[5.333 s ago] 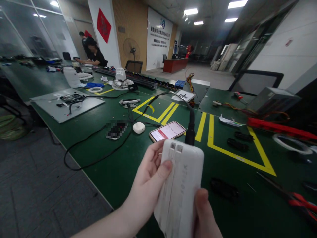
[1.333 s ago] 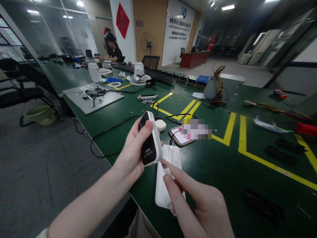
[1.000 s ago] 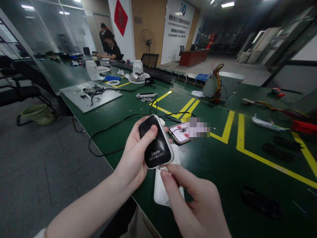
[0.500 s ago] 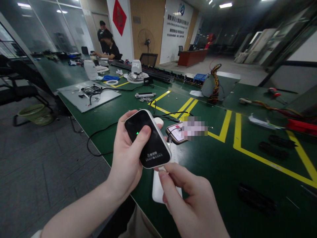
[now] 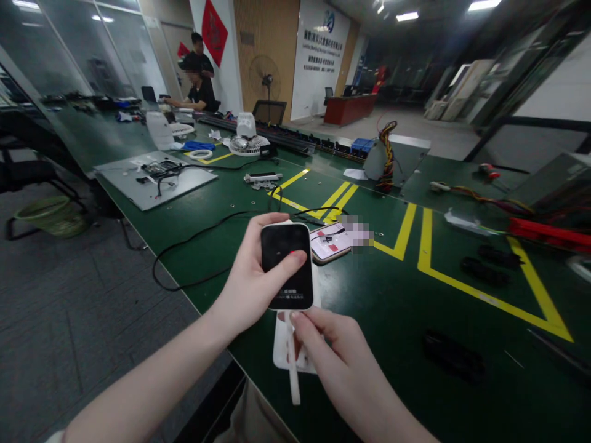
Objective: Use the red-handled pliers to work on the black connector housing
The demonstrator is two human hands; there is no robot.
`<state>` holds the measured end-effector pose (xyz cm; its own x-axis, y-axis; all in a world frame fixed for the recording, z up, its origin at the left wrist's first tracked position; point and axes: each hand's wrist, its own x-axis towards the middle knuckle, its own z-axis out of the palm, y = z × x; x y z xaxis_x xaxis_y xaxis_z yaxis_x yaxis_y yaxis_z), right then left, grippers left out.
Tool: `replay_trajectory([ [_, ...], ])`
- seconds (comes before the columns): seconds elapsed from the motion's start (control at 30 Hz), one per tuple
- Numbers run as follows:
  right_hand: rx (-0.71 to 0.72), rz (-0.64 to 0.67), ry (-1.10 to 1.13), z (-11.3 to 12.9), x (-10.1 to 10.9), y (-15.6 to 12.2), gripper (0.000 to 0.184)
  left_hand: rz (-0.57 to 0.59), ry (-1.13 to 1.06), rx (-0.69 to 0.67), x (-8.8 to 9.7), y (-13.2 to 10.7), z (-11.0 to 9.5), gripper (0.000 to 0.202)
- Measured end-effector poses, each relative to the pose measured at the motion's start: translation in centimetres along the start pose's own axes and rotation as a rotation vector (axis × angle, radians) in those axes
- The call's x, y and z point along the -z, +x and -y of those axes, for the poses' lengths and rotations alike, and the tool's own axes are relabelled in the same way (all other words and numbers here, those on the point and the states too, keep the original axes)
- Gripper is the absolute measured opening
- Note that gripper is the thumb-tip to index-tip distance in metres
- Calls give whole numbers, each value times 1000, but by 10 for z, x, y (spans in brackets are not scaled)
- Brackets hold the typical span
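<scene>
My left hand grips a portable WiFi device with a glossy black face and white edge, held above the table. Its thumb lies across the face, beside a small red light. Under the device's lower edge, my right hand pinches a short white cable by its upper end; the loose end hangs down. Whether the plug sits fully in the port is hidden by the fingers. Below both hands, a flat white object lies on the table, partly covered. A phone with a lit screen rests just beyond the device.
The green table carries yellow tape marks. A black cable loops left. Farther off are a metal panel, a white fan and a metal box with wires. Black bundles lie right. Two people are at the far end.
The WiFi device has turned more upright, and its light shows red instead of green. The white cable now hangs visibly below it. Both hands keep their hold; the view has shifted slightly.
</scene>
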<state>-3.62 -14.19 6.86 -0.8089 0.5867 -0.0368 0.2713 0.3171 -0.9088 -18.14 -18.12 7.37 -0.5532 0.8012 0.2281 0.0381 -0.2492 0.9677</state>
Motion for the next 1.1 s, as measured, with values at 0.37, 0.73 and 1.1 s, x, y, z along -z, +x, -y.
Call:
replay_trajectory([
  [0.37,108,-43,-458,-62,21,-51,50,331,700,-87,1,-8,37,69],
  [0.73,326,102,-509,-44,-18,18,55,448,1240,19,55,17,21,90],
  [1.1,297,-29,-557,-57,49,50,35,496,1419,-14,61,34,27,98],
])
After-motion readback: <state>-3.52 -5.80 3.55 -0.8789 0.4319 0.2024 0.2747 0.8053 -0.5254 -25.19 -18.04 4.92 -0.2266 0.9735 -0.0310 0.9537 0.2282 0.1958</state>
